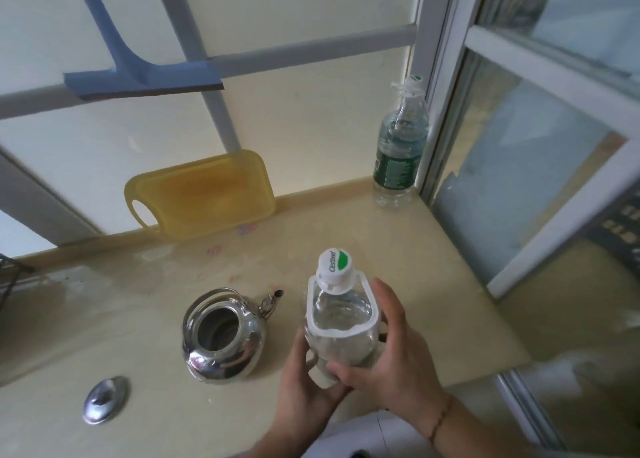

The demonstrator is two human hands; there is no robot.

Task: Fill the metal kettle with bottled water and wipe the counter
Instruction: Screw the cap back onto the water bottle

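head view | from above, facing forward and down | close over counter [433,249] | window frame [446,86] ahead and right

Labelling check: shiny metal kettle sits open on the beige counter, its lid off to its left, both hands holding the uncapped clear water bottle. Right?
Not quite: the head view shows the clear water bottle with its white cap on. Otherwise right: shiny metal kettle open, lid left, left hand and right hand holding the bottle.

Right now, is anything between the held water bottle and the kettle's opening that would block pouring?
Only the bottle's own cap, which is on. The water bottle is held by both hands, left hand and right hand. The kettle stands open beside it, its lid on the counter.
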